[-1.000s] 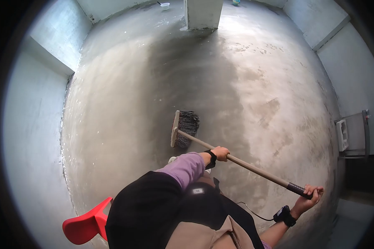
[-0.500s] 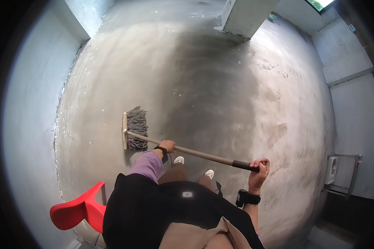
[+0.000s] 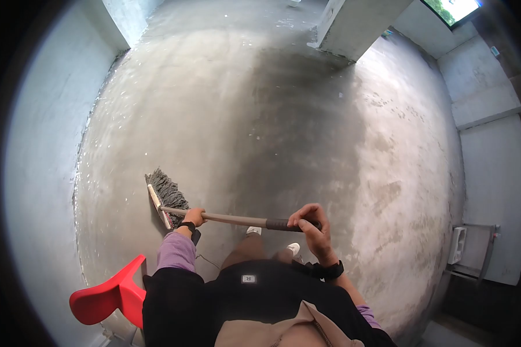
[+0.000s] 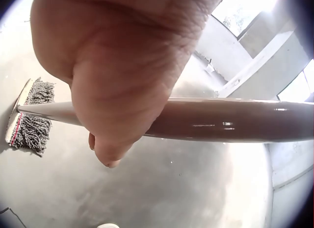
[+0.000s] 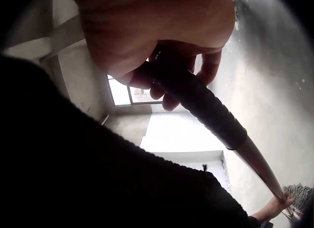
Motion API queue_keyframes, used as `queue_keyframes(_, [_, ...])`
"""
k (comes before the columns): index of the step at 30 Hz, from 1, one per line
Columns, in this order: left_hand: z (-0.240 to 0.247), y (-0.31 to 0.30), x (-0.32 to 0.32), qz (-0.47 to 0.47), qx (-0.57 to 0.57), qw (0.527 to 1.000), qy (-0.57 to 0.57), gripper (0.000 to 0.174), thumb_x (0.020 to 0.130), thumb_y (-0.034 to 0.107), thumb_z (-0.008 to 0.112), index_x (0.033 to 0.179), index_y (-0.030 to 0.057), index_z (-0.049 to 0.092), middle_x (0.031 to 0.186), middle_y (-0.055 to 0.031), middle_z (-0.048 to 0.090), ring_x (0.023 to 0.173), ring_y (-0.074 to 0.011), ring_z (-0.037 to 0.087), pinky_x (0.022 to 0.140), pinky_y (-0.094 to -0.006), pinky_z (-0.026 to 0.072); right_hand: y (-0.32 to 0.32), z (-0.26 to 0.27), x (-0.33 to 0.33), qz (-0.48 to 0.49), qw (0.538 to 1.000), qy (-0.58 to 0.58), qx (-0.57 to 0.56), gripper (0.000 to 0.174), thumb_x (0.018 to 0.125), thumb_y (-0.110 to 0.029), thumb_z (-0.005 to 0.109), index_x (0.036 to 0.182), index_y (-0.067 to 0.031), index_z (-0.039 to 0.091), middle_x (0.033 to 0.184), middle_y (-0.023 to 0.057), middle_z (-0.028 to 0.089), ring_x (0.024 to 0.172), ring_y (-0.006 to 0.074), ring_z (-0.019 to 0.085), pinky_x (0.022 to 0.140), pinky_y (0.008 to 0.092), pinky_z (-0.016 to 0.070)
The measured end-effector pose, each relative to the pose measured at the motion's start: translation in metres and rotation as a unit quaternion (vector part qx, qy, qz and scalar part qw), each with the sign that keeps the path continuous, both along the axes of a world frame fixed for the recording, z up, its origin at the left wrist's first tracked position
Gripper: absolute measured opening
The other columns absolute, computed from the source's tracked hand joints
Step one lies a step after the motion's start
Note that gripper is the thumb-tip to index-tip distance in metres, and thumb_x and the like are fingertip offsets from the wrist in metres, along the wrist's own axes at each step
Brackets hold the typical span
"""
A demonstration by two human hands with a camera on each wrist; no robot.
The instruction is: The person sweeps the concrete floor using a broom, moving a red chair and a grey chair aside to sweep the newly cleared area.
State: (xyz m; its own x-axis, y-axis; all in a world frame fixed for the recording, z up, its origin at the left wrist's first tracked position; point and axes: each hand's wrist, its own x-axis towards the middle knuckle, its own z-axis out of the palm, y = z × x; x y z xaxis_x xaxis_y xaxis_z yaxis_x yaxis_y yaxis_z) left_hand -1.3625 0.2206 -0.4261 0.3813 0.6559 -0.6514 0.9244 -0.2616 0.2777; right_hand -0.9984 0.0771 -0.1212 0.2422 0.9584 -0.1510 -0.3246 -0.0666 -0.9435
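A mop with grey stringy strands (image 3: pixel 171 191) lies on the concrete floor at the left in the head view, its pale head bar slanted. My left hand (image 3: pixel 195 217) grips the tan pole (image 3: pixel 234 220) a short way above the mop head. The left wrist view has that hand wrapped round the pole, the mop strands (image 4: pixel 39 120) beyond it. Around the dark ribbed handle (image 3: pixel 276 224) at the pole's upper end, my right hand (image 3: pixel 314 228) curls its fingers. Seen from the right wrist, the ribbed handle (image 5: pixel 211 112) comes out below the palm.
A red chair (image 3: pixel 110 295) stands close at the left, near the left wall (image 3: pixel 46 173). Farther ahead is a square pillar (image 3: pixel 359 29). A metal frame (image 3: pixel 474 248) leans at the right wall. White shoes (image 3: pixel 293 248) show below the pole.
The mop head has swept left across the floor and nearer to the body, turning to a slant. Both hands have moved left with the pole, keeping their hold, and the view has turned.
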Motion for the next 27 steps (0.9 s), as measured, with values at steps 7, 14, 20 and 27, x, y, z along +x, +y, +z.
queue_keyframes(7, [-0.002,0.021,0.049,-0.093,-0.01,0.996,-0.006,0.034,0.07,0.038,0.071,0.093,0.0142,0.064,0.095,-0.0104,0.064,0.094,-0.0299,0.059,0.082,-0.0411,0.0455,-0.007,0.005,0.043,-0.07,0.996,0.037,0.028,0.012,0.082,0.002,0.048,0.093,-0.0032,0.046,0.076,0.0057,0.056,0.077,0.0163,0.057,0.077,0.032,0.0464])
queue_keyframes(14, [0.044,0.02,0.176,-0.169,0.001,0.985,-0.034,0.036,0.071,0.043,0.068,0.092,0.0128,0.066,0.091,-0.0112,0.064,0.089,-0.0313,0.059,0.078,-0.0416,0.0467,-0.036,0.032,0.133,-0.187,0.977,0.003,0.097,0.007,0.083,-0.001,0.046,0.09,-0.0015,0.046,0.069,0.0065,0.049,0.068,0.0186,0.052,0.071,0.0331,0.0429])
queue_keyframes(20, [0.089,0.019,0.314,-0.27,-0.079,0.957,-0.067,0.034,0.07,0.039,0.069,0.09,0.0112,0.066,0.089,-0.0122,0.064,0.088,-0.0316,0.06,0.077,-0.0414,0.0468,-0.077,0.066,0.217,-0.283,0.948,-0.066,0.132,0.004,0.084,-0.003,0.046,0.087,-0.0017,0.044,0.065,0.005,0.046,0.061,0.0167,0.047,0.065,0.0316,0.0417])
queue_keyframes(27, [0.097,-0.049,0.493,-0.399,-0.113,0.897,-0.151,0.032,0.068,0.034,0.069,0.089,0.0106,0.067,0.088,-0.013,0.064,0.087,-0.0313,0.06,0.076,-0.0404,0.0475,-0.185,0.106,0.294,-0.46,0.866,-0.156,0.118,0.006,0.08,0.0,0.045,0.085,-0.0016,0.043,0.061,0.0043,0.042,0.055,0.0151,0.044,0.061,0.0289,0.0404])
